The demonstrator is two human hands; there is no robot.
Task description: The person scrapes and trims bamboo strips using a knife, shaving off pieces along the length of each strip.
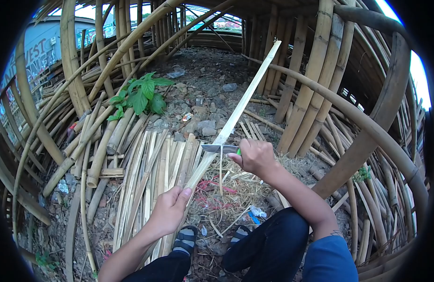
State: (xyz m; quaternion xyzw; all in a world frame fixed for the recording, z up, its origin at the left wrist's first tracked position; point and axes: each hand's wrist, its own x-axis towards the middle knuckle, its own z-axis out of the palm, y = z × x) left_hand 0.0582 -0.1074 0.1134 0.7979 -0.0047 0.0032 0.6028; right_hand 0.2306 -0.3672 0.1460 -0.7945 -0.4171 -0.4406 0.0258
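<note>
One bamboo strip (247,97), knife (212,148) crossing it
It's running up out of the left hand (166,209), fingers curling snugly round it; the right hand's (259,159) are gripping the knife handle.

You are in a rough, open-sided bamboo workshop: upright poles (312,84) frame it, split strips (142,174) lie side by side, and stony ground (191,94) serves as floor.

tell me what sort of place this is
Probably a rough outdoor bamboo-working spot: bamboo poles stand and lean around stony ground, cut strips lie side by side in a pile, and a knife is held across a long pale strip.
</note>
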